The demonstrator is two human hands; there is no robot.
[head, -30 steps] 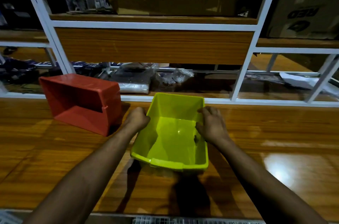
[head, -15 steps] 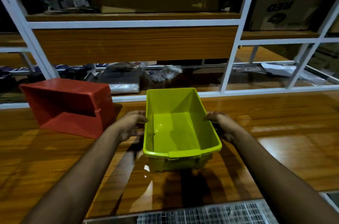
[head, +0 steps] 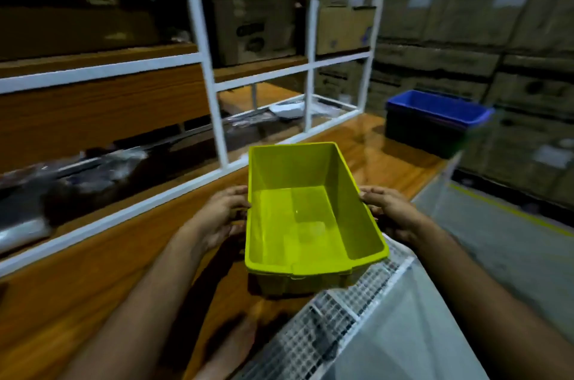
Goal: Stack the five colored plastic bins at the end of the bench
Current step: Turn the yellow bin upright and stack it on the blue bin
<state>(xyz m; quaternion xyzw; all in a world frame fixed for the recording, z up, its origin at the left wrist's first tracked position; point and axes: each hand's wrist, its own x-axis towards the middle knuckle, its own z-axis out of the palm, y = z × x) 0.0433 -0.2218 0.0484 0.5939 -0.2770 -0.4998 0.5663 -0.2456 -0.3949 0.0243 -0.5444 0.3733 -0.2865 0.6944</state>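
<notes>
Yellow-green bin carried above a glossy wooden bench, with a stack waiting at the far end.

A white-framed shelf unit (head: pixel 202 68) with cardboard boxes lines the left; the left hand (head: pixel 222 215) grips one long side of the yellow-green bin (head: pixel 307 215), open side up above the bench (head: pixel 93 286), and the right hand (head: pixel 391 211) grips the other; farther right a blue bin (head: pixel 441 107) tops a dark stack before stacked cartons (head: pixel 497 22).

You have one view only, from the camera on your head. It looks forward and down along the wooden surface (head: pixel 93 280) toward its far right end, tilted, close above the yellow-green bin (head: pixel 310 218), shelving (head: pixel 205 75) on the left.
</notes>
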